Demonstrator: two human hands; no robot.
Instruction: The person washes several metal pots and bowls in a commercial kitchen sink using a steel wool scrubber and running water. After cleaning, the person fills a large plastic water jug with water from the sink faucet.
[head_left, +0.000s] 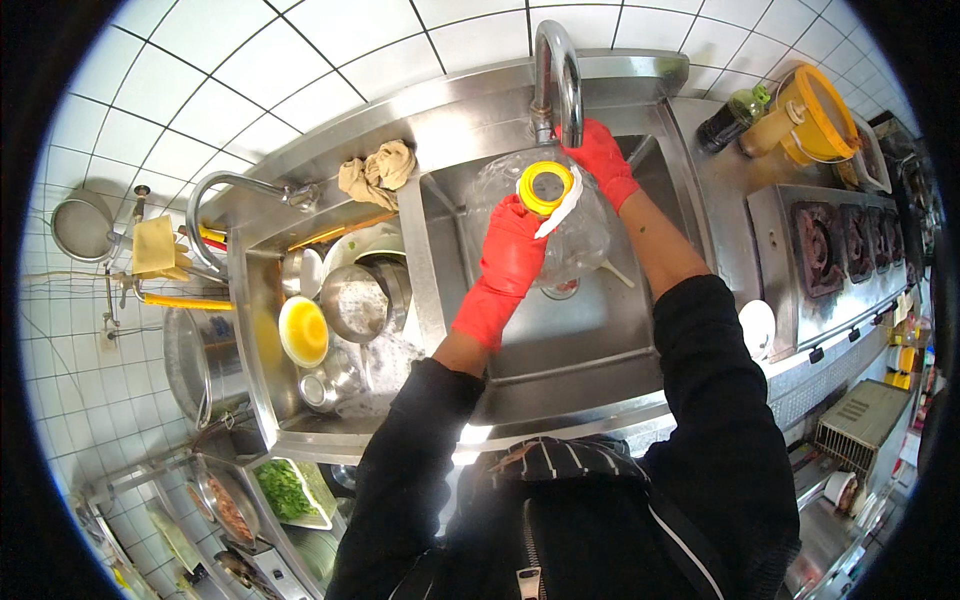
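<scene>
A large clear plastic jug (592, 232) with a yellow neck ring (526, 180) and a white strap handle (568, 204) is held over the right basin (570, 322) of a steel sink. My left hand (517, 240), in a red rubber glove, grips the jug at its neck beside the ring. In a matching glove, my right hand (600, 159) is at the jug's far right side, just behind the end of the gooseneck tap (571, 90). The tap hides part of its fingers, so its hold is unclear. Below the jug, a pale stick-like utensil (619, 274) lies near the drain.
The left basin holds a steel pot (358, 304), a yellow-centred bowl (304, 331) and suds. A crumpled cloth (379, 174) rests on the sink's back ledge. To the right stand a dark bottle (731, 120), a yellow bucket (814, 112) and a gas stove (821, 255).
</scene>
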